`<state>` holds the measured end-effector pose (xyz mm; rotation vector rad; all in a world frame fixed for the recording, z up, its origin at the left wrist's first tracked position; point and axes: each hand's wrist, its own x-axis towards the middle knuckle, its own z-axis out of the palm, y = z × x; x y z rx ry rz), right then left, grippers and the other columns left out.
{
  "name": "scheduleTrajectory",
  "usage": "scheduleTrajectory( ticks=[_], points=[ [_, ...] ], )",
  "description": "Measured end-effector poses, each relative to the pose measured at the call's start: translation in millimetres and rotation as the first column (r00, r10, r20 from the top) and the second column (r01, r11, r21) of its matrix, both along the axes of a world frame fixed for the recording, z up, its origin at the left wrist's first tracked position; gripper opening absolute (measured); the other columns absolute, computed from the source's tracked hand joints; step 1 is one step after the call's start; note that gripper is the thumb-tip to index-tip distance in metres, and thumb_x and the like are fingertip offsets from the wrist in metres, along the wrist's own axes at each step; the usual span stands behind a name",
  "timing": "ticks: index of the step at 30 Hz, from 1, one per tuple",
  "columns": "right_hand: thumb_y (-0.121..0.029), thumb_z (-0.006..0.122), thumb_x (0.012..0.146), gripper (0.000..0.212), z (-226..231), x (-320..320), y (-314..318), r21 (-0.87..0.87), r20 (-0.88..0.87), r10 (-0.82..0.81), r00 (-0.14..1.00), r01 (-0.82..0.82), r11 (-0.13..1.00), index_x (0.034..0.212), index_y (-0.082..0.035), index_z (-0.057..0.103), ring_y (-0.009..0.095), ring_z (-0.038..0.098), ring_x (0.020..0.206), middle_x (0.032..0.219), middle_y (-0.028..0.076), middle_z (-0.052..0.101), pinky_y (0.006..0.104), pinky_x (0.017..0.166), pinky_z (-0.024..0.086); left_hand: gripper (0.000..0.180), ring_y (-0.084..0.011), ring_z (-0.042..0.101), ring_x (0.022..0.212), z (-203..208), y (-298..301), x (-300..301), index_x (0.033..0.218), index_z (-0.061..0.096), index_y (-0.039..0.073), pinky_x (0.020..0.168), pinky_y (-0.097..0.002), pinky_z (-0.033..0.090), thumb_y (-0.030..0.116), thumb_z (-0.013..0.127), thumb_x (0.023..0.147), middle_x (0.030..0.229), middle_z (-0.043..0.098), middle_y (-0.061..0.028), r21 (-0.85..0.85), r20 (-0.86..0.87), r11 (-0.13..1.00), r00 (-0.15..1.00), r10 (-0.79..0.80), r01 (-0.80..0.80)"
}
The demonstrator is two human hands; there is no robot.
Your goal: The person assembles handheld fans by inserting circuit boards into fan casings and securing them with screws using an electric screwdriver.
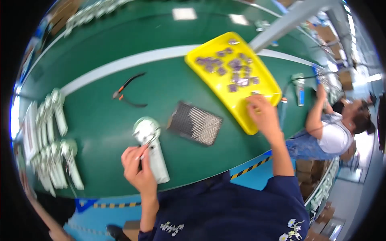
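Yellow tray (265, 80) carries purplish pieces (235, 64), black tray (180, 117) silvery bits (205, 125), grips of left hand (138, 167) and right hand (263, 114) unclear.

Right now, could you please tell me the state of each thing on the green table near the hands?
Left hand: fingers bent at pale housing, grip unclear
Pale housing: lying down, round end pointing away
Right hand: over yellow tray, grip unclear
Yellow tray: holding loose small parts
Black grid tray: light pieces showing across its right part
Pliers: lying, handles spread
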<state>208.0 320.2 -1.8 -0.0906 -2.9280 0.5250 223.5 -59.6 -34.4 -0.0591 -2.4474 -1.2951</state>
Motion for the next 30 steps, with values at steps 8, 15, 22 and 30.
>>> scheduleTrajectory(
  ticks=[8,15,22,30],
  points=[
    [0.002,0.060,0.091,0.021,22,11,-166,-0.974,0.164,0.277,0.947,0.110,0.200,0.112,0.004,0.063,0.012,0.062,0.078,0.105,0.014,0.065,0.0228,0.066,0.052,0.012,-0.0085,0.062,0.087,12,12,2,0.101,0.069,-0.006,0.069,-0.0199,0.048,0.001,0.062,0.093,0.100,0.066,-0.0070,0.475,0.351,0.871,0.935,-0.059,-0.124],
    [0.005,0.067,0.085,0.030,7,-1,-214,-0.793,0.066,0.399,0.915,-0.195,0.577,0.114,0.001,0.065,0.012,0.061,0.084,0.105,0.010,0.064,0.0236,0.071,0.050,0.014,-0.0065,0.060,0.081,2,6,5,0.104,0.069,-0.006,0.068,-0.0195,0.047,0.002,0.060,0.095,0.099,0.066,-0.0056,0.563,0.330,0.818,0.940,-0.090,-0.119],
    [0.007,0.065,0.084,0.030,15,2,-221,-0.830,0.117,0.357,0.927,-0.106,0.547,0.114,0.002,0.066,0.015,0.060,0.086,0.100,0.010,0.061,0.0264,0.075,0.051,0.015,-0.0067,0.061,0.077,0,6,5,0.105,0.067,-0.005,0.065,-0.0199,0.048,0.005,0.059,0.097,0.089,0.067,-0.0052,0.607,0.312,0.787,0.944,-0.109,-0.110],
    [0.002,0.069,0.085,0.026,24,-7,-208,-0.566,0.032,0.392,0.920,-0.306,0.766,0.111,0.001,0.068,0.015,0.059,0.084,0.097,0.009,0.061,0.0271,0.071,0.049,0.016,-0.0081,0.063,0.079,-2,4,5,0.106,0.066,-0.005,0.064,-0.0211,0.049,0.006,0.057,0.098,0.088,0.067,-0.0055,0.632,0.304,0.769,0.943,-0.133,-0.096]
  ],
)
